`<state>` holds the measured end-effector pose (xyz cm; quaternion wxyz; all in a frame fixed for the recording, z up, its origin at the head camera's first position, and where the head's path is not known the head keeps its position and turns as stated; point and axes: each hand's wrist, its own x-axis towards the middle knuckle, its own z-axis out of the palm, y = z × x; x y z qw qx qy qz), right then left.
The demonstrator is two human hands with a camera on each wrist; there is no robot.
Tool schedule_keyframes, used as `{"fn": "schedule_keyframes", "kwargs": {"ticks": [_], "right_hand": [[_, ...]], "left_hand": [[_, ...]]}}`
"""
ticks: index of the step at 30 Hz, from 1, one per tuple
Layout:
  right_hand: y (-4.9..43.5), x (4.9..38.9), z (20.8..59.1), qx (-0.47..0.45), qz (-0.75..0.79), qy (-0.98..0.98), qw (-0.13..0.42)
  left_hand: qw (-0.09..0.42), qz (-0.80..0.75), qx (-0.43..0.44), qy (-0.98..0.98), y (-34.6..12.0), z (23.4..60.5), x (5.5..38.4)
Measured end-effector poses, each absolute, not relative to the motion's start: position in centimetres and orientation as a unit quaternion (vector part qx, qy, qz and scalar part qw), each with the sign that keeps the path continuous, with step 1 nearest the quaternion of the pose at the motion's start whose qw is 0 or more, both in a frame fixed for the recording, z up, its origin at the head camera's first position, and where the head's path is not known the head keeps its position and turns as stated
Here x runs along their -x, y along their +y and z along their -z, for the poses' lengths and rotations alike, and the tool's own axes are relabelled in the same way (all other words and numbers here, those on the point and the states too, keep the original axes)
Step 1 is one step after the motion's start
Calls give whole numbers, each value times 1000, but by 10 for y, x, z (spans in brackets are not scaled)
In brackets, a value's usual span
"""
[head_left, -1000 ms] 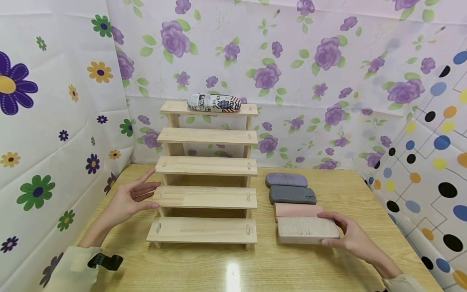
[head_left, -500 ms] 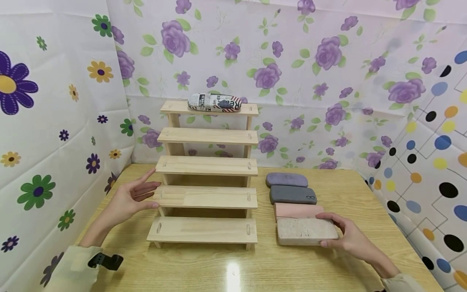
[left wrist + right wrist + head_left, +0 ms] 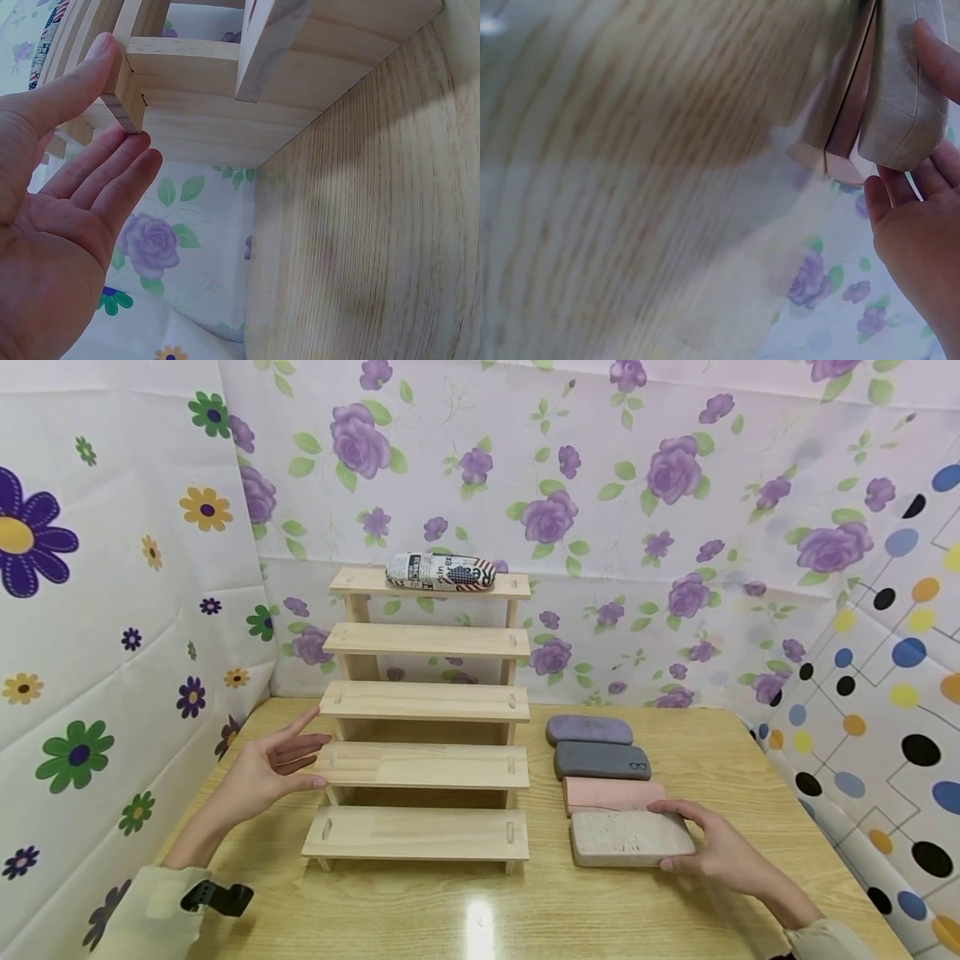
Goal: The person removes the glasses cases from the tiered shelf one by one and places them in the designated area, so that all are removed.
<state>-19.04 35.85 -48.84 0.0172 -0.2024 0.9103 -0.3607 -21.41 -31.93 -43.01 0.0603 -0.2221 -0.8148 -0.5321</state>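
My right hand (image 3: 722,852) grips the right end of a cream glasses case (image 3: 632,839), thumb at the front and fingers behind. The right wrist view shows the thumb (image 3: 939,61) on one side of this case (image 3: 901,112). Just behind it lies a folded pink case (image 3: 613,794), partly covered from the head's view. At the left of a wooden tiered rack (image 3: 420,764), my left hand (image 3: 258,777) spans one shelf's end. The left wrist view has its thumb and fingertips on opposite sides of that board (image 3: 124,97).
A grey glasses case (image 3: 600,760) and a purple glasses case (image 3: 588,728) lie behind the pink one. On the rack's top shelf rests a newsprint-patterned case (image 3: 440,572). Flowered cloth (image 3: 600,527) rises behind the table (image 3: 375,914), with patterned cloth on both sides.
The cream glasses case has shifted slightly toward the table's front in my right hand, showing a bit more of the pink case. My left hand has stayed on the rack.
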Motion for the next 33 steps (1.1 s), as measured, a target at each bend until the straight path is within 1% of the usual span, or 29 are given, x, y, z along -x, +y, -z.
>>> {"fn": "schedule_keyframes", "kwargs": {"ticks": [15, 33], "right_hand": [[354, 196, 497, 191, 320, 928, 13], [359, 194, 497, 203, 307, 930, -13]], "left_hand": [[58, 535, 219, -814, -319, 430, 213], [62, 526, 220, -819, -319, 429, 213]]}}
